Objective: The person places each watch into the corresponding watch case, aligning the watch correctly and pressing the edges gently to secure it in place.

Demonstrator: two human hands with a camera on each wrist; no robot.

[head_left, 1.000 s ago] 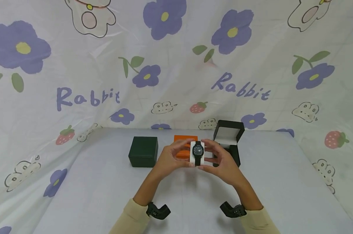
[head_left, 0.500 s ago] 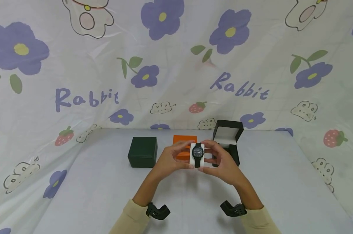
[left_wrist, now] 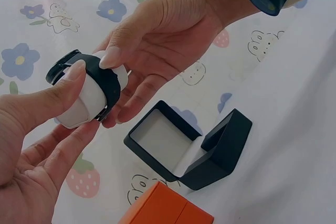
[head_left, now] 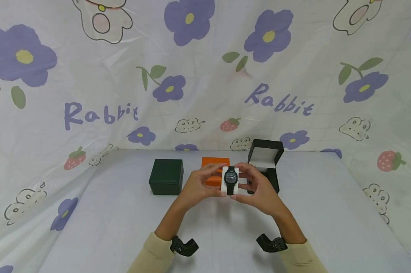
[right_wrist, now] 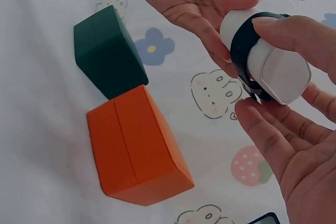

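Note:
Both hands hold a black-strapped wristwatch (head_left: 230, 177) wrapped round a white cushion (head_left: 223, 186), its dial facing up toward the head camera. My left hand (head_left: 199, 186) pinches the left end of the cushion between thumb and fingers. On the opposite end, my right hand (head_left: 261, 188) does the same. In the left wrist view, the left thumb lies near the strap (left_wrist: 106, 83); the right wrist view shows the right thumb on the strap (right_wrist: 241, 45). Behind the right hand stands a black watch box (head_left: 266, 149), lid raised, partly covered by that hand.
A closed dark green box (head_left: 166, 177) stands to the left of the hands. A closed orange box (head_left: 215, 161) sits behind them, partly hidden by the left hand. White cloth covers the table (head_left: 212, 242), and a flower-printed curtain (head_left: 205, 76) hangs behind it.
Between one second and half a second ago, the watch and cushion dip very slightly in the hands. Both hands keep the same hold, and the boxes stay where they are.

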